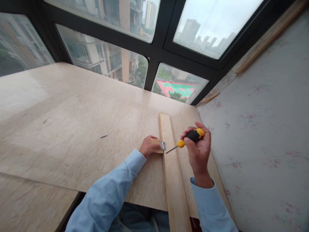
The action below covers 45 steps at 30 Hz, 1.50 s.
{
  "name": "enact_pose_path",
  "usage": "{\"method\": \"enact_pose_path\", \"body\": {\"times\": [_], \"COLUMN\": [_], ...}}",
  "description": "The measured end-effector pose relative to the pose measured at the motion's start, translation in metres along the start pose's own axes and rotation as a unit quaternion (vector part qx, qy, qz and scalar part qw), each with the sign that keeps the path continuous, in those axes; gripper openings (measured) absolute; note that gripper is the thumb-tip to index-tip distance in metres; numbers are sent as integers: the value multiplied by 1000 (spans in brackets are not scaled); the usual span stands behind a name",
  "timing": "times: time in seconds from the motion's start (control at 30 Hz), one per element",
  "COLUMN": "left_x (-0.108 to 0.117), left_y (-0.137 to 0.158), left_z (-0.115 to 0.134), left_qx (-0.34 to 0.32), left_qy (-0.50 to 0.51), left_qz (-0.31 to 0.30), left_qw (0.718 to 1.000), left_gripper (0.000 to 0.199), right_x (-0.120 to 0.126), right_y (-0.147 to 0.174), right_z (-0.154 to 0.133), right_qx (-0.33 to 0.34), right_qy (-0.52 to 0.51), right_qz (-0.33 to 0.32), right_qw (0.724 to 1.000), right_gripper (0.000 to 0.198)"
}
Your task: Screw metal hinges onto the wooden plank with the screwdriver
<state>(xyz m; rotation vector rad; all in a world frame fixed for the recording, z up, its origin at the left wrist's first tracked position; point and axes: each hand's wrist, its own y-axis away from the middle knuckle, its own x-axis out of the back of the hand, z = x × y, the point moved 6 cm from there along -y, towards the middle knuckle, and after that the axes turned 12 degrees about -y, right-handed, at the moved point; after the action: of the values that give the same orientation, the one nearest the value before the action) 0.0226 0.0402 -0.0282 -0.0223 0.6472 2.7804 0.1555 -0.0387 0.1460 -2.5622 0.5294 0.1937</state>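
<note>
My left hand (149, 147) is closed on a small wood block (156, 141), which butts against the left edge of a long wooden board (174, 174). A metal hinge (163, 146) spans the joint between block and board, and my left fingertips lie close to it. In my right hand (199, 151) is a screwdriver (193, 135) with a yellow and black handle. Its shaft slants down to the left, and the tip is over the board just below the hinge. Whether the tip touches the wood I cannot tell.
A small, thin metal piece (104, 136) lies on the marble-patterned tabletop (60, 129) to the left. Dark-framed windows (156, 48) rise behind the tabletop. A flower-patterned wall (260, 135) stands close on the right. The board runs past the tabletop's near edge.
</note>
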Motion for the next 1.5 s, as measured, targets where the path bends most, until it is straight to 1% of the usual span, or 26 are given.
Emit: {"method": "enact_pose_path", "body": {"times": [0.17, 0.3, 0.47, 0.6, 0.7, 0.87, 1.23, 1.33, 1.5], "left_x": [0, -1, -1, -1, -1, -2, -2, -2, -2], "left_y": [-1, -2, -1, 1, 1, 0, 0, 1, 0], "left_z": [-2, -5, -6, -4, -5, -5, -6, -6, -4], "left_qx": [0, 10, 14, 4, 6, 5, 3, 3, -3], "left_qy": [7, 28, 34, 41, 51, 39, 32, 35, 35], "left_qz": [-3, -11, -7, 3, -1, 1, -2, -3, -6], "left_qw": [1000, 999, 999, 999, 999, 999, 999, 999, 999], "left_gripper": [50, 51, 52, 53, 53, 48, 50, 50, 49], "right_x": [-3, -4, -7, -10, -12, -14, -16, -17, -24], "right_y": [1, 1, 0, 2, 3, 4, 3, 6, 16], "right_z": [10, 9, 6, 10, 14, 16, 17, 16, 15], "right_qx": [5, 20, 30, 27, 22, 22, 23, 22, 16], "right_qy": [16, 21, 29, 19, 6, 4, 3, -7, -10], "right_qz": [5, 4, -1, -14, -28, -32, -34, -50, -103], "right_qw": [1000, 1000, 999, 999, 999, 999, 999, 998, 994], "right_gripper": [47, 48, 48, 50, 49, 47, 46, 46, 49]}}
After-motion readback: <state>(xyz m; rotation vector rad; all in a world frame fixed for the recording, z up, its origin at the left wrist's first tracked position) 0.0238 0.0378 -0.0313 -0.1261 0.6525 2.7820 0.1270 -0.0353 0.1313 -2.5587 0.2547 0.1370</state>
